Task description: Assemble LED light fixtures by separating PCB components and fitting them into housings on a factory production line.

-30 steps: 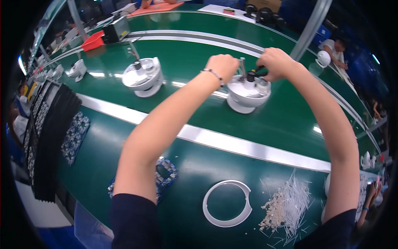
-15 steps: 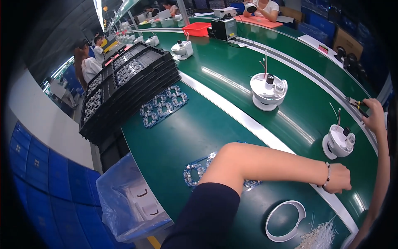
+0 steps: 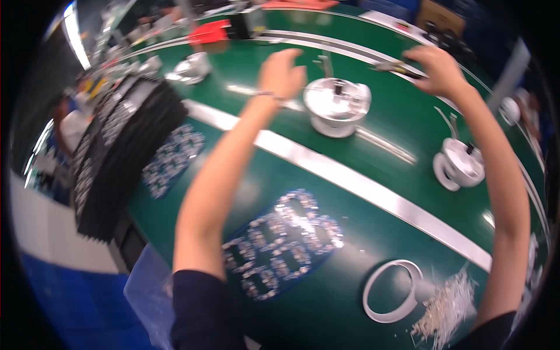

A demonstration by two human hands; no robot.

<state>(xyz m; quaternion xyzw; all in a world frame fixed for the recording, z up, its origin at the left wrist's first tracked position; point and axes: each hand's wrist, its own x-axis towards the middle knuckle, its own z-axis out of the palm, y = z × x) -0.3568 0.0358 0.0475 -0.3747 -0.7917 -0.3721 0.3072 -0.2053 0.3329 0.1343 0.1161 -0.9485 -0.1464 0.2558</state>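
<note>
My left hand (image 3: 282, 73) reaches across the bench just left of a white round-bodied unit (image 3: 335, 105) that has a dark knob and thin wires standing up on it. Its fingers are apart with nothing between them, though motion smears them. Over the far side of the bench, my right hand (image 3: 438, 71) grips a pair of cutting pliers (image 3: 399, 69) with yellow and black handles, jaws pointing left. Below my right hand stands another white unit (image 3: 459, 163) with wires, beside my right forearm.
Blue circuit board panels (image 3: 286, 242) lie on the near green bench, more boards (image 3: 174, 157) by stacked black trays (image 3: 125, 146). A white ring (image 3: 370, 296) and a bundle of thin wires (image 3: 449, 306) lie near right. A red bin (image 3: 209, 32) stands far off.
My left hand has swung from the near right to beside the middle white unit, uncovering the circuit boards. My right hand still has the cutting pliers. The whole view has shifted and blurred.
</note>
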